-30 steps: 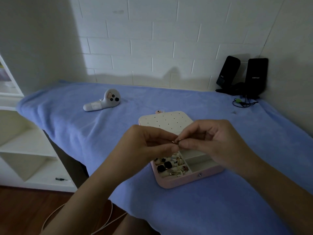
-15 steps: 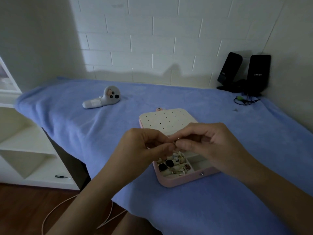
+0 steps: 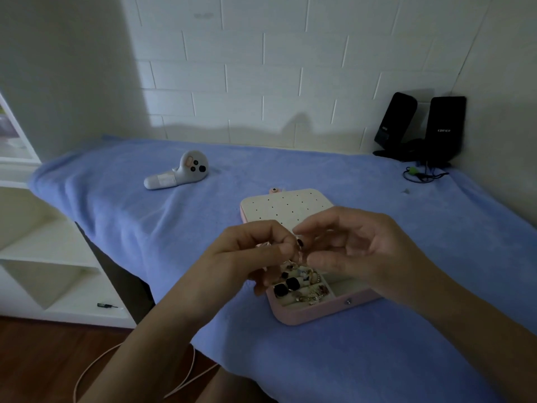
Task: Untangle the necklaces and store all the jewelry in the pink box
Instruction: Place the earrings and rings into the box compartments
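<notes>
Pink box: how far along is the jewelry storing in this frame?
Done: the open pink box on the blue cloth already holds a cluster of jewelry on its left side. In hand: the left hand pinches a small piece above the box, with the right hand at it; blur hides what it is. Left: that piece is not yet stored, and the right compartment looks bare.

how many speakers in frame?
2. Left speaker leans back at far right by the wall; right speaker stands beside it, nearer the corner. None look hidden.
</notes>
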